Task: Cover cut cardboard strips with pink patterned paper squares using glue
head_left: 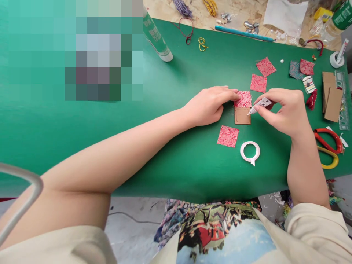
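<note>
My left hand (207, 106) rests on the green tabletop, its index fingertip pressing a red patterned fabric square (244, 99). Its fingers are stretched out and grip nothing. Directly below that fabric, and adjoining it, is a brown cardboard square (242, 116) with faint lines along its edges. My right hand (284, 110) is closed around a small white glue tube (260, 105), whose nozzle points down-left at the cardboard's right side. Other red fabric squares lie nearby: one (228, 136) below, one (259, 83) above right. A white tape roll (250, 151) lies nearer my body.
Red-and-yellow-handled scissors (328, 141) lie right of my right forearm. Beyond them are cardboard pieces (332, 99) and a clear ruler (342, 110). A blue pencil (244, 33) lies along the back, and a green-and-white cylinder (158, 36) stands at the back left.
</note>
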A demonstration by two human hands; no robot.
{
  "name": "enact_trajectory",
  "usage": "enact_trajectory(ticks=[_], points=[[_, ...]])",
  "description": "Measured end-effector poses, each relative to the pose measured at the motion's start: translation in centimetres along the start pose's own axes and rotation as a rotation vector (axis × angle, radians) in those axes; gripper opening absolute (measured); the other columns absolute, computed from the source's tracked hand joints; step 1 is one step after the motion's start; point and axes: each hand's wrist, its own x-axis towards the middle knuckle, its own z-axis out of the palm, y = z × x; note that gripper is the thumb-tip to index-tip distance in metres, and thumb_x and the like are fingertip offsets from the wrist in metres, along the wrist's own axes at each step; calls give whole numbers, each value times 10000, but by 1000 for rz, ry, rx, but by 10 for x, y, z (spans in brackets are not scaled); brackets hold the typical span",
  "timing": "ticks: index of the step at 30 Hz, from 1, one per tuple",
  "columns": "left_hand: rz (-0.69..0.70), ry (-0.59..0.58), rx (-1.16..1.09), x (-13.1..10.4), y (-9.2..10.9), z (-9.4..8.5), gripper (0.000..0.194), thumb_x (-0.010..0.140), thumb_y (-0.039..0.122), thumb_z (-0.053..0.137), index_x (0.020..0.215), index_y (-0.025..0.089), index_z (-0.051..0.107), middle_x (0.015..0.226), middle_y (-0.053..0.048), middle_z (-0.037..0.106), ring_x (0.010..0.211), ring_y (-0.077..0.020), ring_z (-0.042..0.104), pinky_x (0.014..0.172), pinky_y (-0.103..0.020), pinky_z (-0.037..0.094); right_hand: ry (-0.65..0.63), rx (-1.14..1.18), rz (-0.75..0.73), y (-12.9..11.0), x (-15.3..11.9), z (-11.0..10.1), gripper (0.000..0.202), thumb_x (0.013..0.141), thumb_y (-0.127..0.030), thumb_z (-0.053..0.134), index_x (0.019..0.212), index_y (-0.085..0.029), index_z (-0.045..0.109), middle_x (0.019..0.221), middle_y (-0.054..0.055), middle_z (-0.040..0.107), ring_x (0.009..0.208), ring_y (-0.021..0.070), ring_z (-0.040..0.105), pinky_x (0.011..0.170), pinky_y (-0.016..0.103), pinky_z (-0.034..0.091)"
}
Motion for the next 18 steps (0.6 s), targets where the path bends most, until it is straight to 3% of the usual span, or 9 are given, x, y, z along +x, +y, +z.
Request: enact_trajectory(ticks=[5,11,18], points=[[7,12,9,0,-1,2,559,816,24,371,1274,170,658,1271,-68,742,1329,-220,645,1183,-478,489,-30,49,-16,-4,1,5,83,870,-236,690,814,-258,747,794,-17,765,659,167,663,648,321,515],[17,16,10,0,-1,1,536,829,34,373,1262,162,663,1263,-75,745,1325,-222,650,1175,-476,499,-111,45,-50,-3,1,10,120,891,-214,663,852,-285,752,817,-27,770,702,181,686,703,336,530],[-5,5,-1,0,-1,1,549,817,31,385,1266,180,661,1263,-62,746,1332,-228,644,1179,-496,492,-85,-3,-29,-3,1,5,109,876,-225,663,812,-274,737,771,-27,754,656,168,658,661,326,512]])
